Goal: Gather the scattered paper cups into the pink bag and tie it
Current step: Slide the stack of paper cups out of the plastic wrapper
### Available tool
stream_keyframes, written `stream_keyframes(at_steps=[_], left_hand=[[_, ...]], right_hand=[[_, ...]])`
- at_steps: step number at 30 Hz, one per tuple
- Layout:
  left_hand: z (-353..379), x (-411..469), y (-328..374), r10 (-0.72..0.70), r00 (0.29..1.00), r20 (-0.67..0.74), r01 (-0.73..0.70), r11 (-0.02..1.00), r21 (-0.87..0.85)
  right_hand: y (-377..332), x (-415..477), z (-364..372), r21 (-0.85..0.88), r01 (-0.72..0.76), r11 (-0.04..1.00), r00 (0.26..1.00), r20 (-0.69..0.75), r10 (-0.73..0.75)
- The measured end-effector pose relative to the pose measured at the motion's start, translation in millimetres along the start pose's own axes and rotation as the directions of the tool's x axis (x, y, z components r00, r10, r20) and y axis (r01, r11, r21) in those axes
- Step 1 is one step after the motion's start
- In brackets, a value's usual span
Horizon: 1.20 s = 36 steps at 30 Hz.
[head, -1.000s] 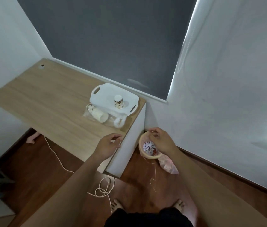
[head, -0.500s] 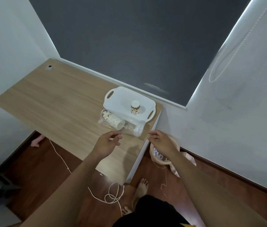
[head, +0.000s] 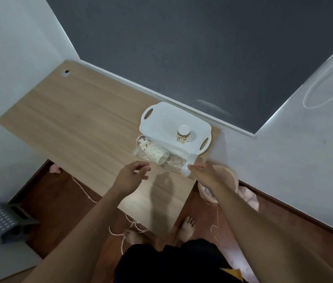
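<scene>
Right hand (head: 205,175) pinches end of crinkly clear plastic wrap (head: 174,163) around lying paper cup stack (head: 154,153) on wood-grain table (head: 79,123). Left hand (head: 131,177) relaxed, holds nothing. Soft pink bag (head: 248,198) crumpled on floor.

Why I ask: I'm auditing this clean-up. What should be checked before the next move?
1. Right hand pinches the clear sleeve: ok.
2. Left hand free above the desk: ok.
3. Cup stack inside the sleeve, lying down: ok.
4. Single cup gathered: not ok, upside down on the white tray.
5. Pink bag open: cannot tell, mostly behind the right arm.
</scene>
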<state>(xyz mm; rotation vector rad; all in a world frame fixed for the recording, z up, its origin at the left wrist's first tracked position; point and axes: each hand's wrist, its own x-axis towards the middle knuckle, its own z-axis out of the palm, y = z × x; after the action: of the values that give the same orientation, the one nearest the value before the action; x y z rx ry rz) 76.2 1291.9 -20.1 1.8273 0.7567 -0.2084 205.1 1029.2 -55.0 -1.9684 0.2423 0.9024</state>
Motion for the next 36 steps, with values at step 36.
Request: stream_keyframes(at_steps=[36], left_hand=[[-89.5,116.8,-0.9,0.304,0.677,0.670,-0.634,0.704,0.321]], right_hand=[[-139.4,-93.9,80.3,0.106,0.333,0.937,0.940,-0.116,-0.321]])
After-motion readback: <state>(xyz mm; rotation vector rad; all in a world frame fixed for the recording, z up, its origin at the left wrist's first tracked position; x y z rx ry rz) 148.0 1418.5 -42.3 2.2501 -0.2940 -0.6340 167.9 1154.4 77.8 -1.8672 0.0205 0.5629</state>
